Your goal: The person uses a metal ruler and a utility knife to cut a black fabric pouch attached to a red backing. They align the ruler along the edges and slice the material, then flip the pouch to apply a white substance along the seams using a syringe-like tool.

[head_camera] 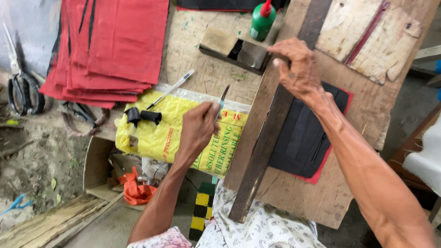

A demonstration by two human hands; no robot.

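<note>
On table, centre: right hand (pixel 296 69) presses flat on long dark wooden straightedge (pixel 271 128), left hand (pixel 198 128) pinches a thin blade (pixel 223 97).

Straightedge runs approx 1 to 7 o'clock across wooden board (pixel 321 197), lying over black fabric piece (pixel 305 138) w/ red backing; right grip spread, fingers down on the upper part of the straightedge. Left grip closed round blade handle, tip pointing to 12, above yellow plastic bag (pixel 156 133). Pen (pixel 172 88) and black clip (pixel 142 115) at 10 o'clock of left hand. Red fabric stack (pixel 115 46) at 11, green glue bottle (pixel 262 19) at 12, scissors (pixel 20 87) far at 9.
</note>
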